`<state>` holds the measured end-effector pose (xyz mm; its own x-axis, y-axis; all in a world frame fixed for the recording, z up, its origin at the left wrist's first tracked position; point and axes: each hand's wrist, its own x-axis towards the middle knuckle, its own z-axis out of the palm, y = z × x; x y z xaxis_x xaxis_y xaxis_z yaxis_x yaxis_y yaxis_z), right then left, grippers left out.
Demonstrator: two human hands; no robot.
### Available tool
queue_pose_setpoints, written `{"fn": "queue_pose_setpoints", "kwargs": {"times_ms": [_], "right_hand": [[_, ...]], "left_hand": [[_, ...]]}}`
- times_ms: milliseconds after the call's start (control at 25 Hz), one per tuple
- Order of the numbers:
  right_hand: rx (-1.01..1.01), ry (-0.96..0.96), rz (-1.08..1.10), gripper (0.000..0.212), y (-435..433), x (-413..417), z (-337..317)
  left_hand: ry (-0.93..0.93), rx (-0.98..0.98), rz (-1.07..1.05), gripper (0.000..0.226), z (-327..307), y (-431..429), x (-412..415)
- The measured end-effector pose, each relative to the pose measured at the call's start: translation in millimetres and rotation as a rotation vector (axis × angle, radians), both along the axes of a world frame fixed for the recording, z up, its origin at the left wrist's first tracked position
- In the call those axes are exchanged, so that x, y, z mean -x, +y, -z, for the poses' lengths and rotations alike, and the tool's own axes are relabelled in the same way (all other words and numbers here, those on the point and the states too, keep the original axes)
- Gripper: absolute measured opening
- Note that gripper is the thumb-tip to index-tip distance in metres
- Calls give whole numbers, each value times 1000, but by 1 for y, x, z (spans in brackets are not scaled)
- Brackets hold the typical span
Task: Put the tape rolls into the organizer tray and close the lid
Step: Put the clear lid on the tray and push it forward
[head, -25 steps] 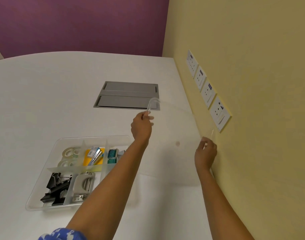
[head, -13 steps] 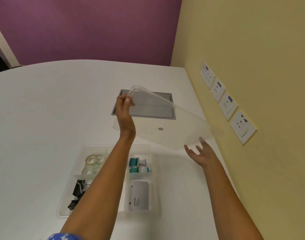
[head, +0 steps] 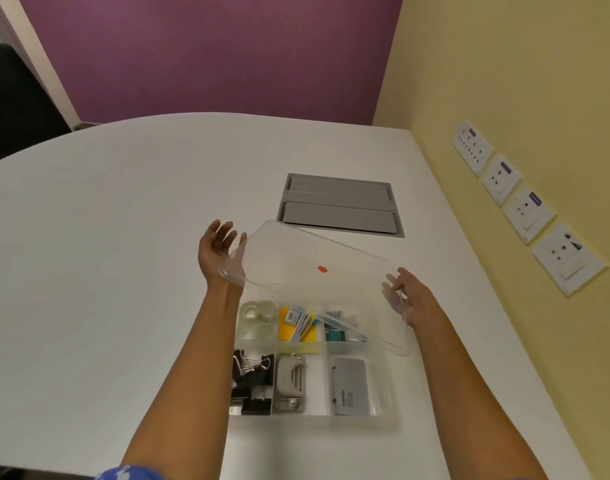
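Observation:
A clear plastic lid [head: 296,258] with a small red dot hovers tilted above the far side of the clear organizer tray [head: 383,415]. My left hand [head: 216,252] holds the lid's left end, fingers spread against its edge. My right hand [head: 409,294] holds its right end. Two clear tape rolls [head: 258,311] lie in the tray's far left compartment. The lid's near edge reaches over the tray's back compartments.
The tray also holds black binder clips [head: 249,374], a grey hole punch [head: 291,382], a grey box [head: 350,389], yellow notes and teal items. A grey cable hatch [head: 338,204] is set in the white table beyond. Wall sockets [head: 528,213] line the yellow wall at right.
The lid was lifted from the table beside the wall and carried leftward and nearer, over the tray. Both hands have shifted to its ends. The camera view has also moved toward the tray.

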<state>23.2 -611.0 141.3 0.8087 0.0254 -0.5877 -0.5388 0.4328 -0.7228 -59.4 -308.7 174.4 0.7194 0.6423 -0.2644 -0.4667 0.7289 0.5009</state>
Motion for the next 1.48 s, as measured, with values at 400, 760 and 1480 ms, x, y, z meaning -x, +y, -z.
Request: {"fn": "queue_pose_setpoints", "kwargs": {"times_ms": [400,760,1480], "right_hand": [[633,-103,-343,44,34,15,20],[1319,-270,-298,33,50,39,48],[1096,-202,-235,32,46,11,64]], "left_hand": [[521,-418,541,47,71,46,27],[803,-1014,355,31,93,22,30],[893,-1090,195,28,113,14,14]]}}
